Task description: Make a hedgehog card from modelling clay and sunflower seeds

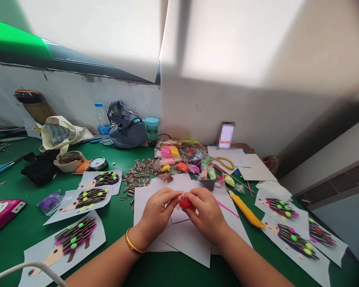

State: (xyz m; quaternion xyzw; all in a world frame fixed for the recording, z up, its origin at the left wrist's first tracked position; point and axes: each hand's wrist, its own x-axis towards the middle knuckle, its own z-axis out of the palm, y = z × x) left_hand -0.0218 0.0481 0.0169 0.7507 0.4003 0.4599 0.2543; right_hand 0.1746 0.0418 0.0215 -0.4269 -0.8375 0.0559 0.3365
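Note:
Over white paper sheets (pixel 185 239), both hands meet on a small clear packet of red modelling clay (pixel 186 202). My left hand (pixel 159 209) pinches the packet's wrapper between thumb and fingers. Closed round the red clay side is my right hand (pixel 206 211). Beyond the hands lie a pile of sunflower seeds (pixel 137 175) and a heap of clay packets in many colours (pixel 182 157). A brown clay packet (pixel 166 177) rests on the paper's far edge. To the right are a pink stick (pixel 228 209) and a yellow-handled tool (pixel 245 209).
Hedgehog pictures made with seeds and clay lie on the left (pixel 74 237) and right (pixel 294 241). A purple clay packet (pixel 50 202) sits at left. Yellow-handled scissors (pixel 225 162), a water bottle (pixel 101 123), a blue bag (pixel 127 129) and a phone (pixel 226 135) stand or lie toward the wall.

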